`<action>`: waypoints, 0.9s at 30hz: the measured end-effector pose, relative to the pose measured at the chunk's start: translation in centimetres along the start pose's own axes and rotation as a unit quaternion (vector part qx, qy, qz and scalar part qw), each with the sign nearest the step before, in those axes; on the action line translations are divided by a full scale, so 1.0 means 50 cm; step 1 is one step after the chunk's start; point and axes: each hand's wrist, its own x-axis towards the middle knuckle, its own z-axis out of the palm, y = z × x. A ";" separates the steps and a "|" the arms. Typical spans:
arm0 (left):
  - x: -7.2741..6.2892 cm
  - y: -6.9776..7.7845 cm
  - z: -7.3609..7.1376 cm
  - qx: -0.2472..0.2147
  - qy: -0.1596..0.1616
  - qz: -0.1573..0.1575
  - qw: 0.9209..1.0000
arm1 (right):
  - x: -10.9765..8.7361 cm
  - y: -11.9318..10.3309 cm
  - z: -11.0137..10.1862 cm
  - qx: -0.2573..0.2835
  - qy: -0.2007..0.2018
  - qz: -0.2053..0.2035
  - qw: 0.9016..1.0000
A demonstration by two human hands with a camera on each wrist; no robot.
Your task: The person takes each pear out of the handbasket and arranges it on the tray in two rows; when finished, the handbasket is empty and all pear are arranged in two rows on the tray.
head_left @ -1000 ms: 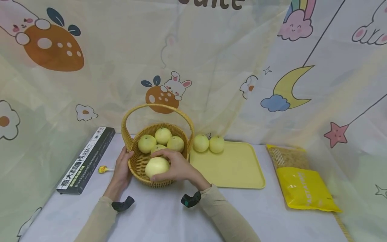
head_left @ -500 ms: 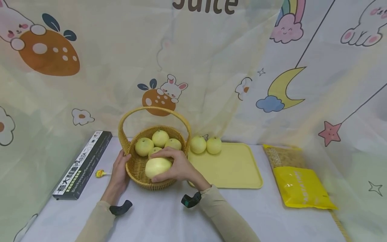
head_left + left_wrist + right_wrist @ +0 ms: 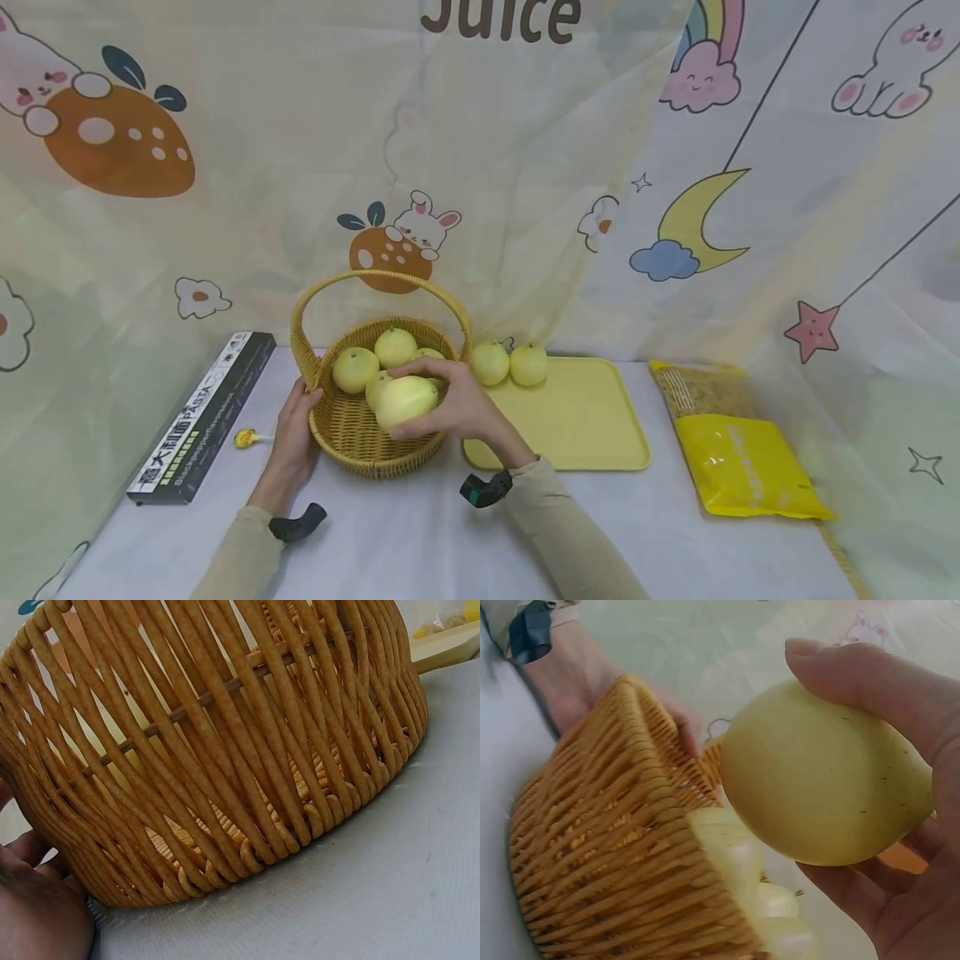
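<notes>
My right hand (image 3: pixel 472 406) grips a pale yellow-green pear (image 3: pixel 405 403) over the right half of a wicker basket (image 3: pixel 352 444). In the right wrist view the held pear (image 3: pixel 821 776) is lifted above the basket rim, the thumb across its upper side and fingers beneath. My left hand (image 3: pixel 294 433) holds the basket's left side near the handle base, thumb at the rim. Several more pears lie inside toward the back, such as the left one (image 3: pixel 356 370); my right hand partly hides others. In the left wrist view the wicker wall (image 3: pixel 225 750) fills most of the frame.
A yellow tray (image 3: pixel 577 417) stands right of the basket, with two pears (image 3: pixel 528 364) at its back left corner. Further right lies a yellow pasta bag (image 3: pixel 750 458). A lollipop (image 3: pixel 246 437) and a black pasta box (image 3: pixel 202 417) lie to the left.
My right hand has moved the pear slightly right and up, from the basket's front to over its right half. The left hand keeps its hold on the basket. The head view has shifted a little.
</notes>
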 end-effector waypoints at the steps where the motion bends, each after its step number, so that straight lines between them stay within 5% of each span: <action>1: 0.000 0.000 -0.001 0.001 0.000 0.000 1.000 | 0.000 -0.002 -0.004 0.001 0.000 -0.002 1.000; 12: 0.001 -0.002 0.000 -0.002 0.001 -0.001 1.000 | -0.013 -0.032 -0.034 0.003 -0.017 -0.028 0.999; 27: 0.000 -0.004 0.000 -0.004 -0.007 0.011 1.000 | -0.035 -0.060 -0.123 0.069 0.043 -0.068 0.994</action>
